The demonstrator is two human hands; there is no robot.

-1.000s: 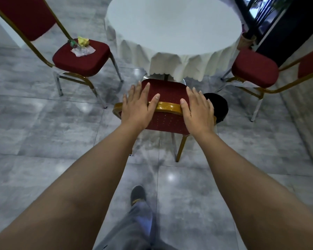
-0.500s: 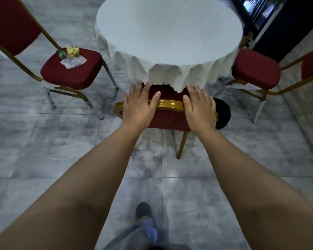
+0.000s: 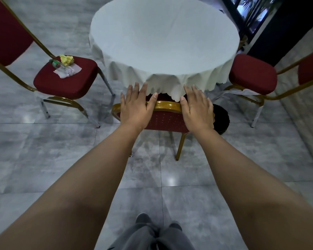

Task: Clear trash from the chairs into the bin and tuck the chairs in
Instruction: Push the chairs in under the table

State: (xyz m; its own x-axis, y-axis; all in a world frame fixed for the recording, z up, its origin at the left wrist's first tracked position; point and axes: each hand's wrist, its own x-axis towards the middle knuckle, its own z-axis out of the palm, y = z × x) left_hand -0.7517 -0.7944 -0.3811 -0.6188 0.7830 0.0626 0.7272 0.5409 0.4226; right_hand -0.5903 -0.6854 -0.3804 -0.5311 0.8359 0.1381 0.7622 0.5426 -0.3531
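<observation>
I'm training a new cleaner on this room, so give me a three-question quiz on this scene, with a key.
1. True or false: the red seat of the gold-framed chair on the left is free of trash.
2. What do the left hand and right hand rest on?
3. The black round bin stands: A) right of the middle chair, B) on the round white-clothed table, C) under the left chair.

Key:
1. False: yellow crumpled trash, a small bottle and white paper lie on it.
2. The gold top rail of the red middle chair, palms flat.
3. A.
</observation>
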